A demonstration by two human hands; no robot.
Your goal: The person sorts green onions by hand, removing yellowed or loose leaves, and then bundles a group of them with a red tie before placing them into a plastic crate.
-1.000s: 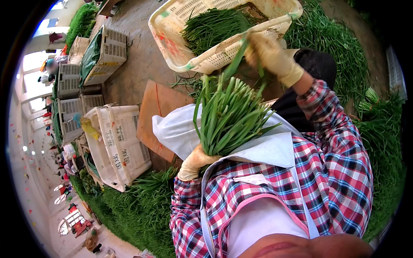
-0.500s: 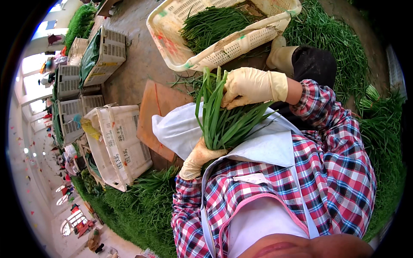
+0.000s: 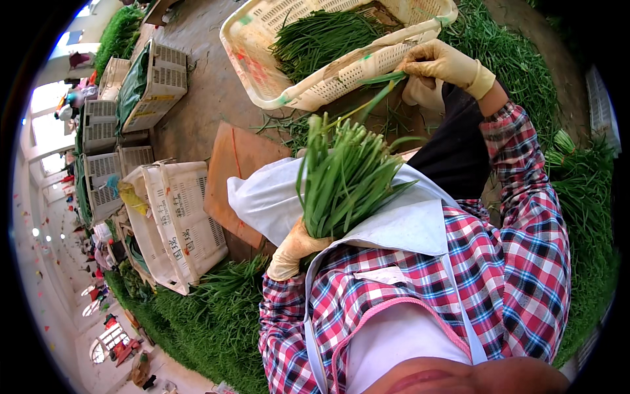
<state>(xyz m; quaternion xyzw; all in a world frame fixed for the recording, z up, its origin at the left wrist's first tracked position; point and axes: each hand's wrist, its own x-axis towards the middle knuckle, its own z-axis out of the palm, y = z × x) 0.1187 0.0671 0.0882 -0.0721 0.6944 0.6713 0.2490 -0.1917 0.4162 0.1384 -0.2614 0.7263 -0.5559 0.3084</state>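
Note:
My left hand [image 3: 296, 251], in a cream rubber glove, is closed round a thick bunch of garlic chives [image 3: 351, 180] over my lap. The cut stem ends fan upward and away from me. Farther off to the right, my gloved right hand [image 3: 449, 65] is pinched on a few long chive leaves [image 3: 382, 79] that trail back toward the bunch. That hand is just beyond the near right rim of a cream plastic basket [image 3: 295, 98], in which more chives [image 3: 328, 43] lie in a pile. A pale apron [image 3: 262, 194] spreads beneath the bunch.
An orange-brown board [image 3: 231, 180] lies left of my lap, beside a white slatted crate [image 3: 180, 220]. Stacked crates [image 3: 157, 82] stand farther left. Loose chives cover the floor at right [image 3: 518, 72] and lower left [image 3: 203, 322]. My boot [image 3: 423, 93] is near the basket.
My right hand has moved from the bunch up and right, drawing a few leaves away. The bunch's stem ends now show fully; my left hand keeps its grip, slightly lower.

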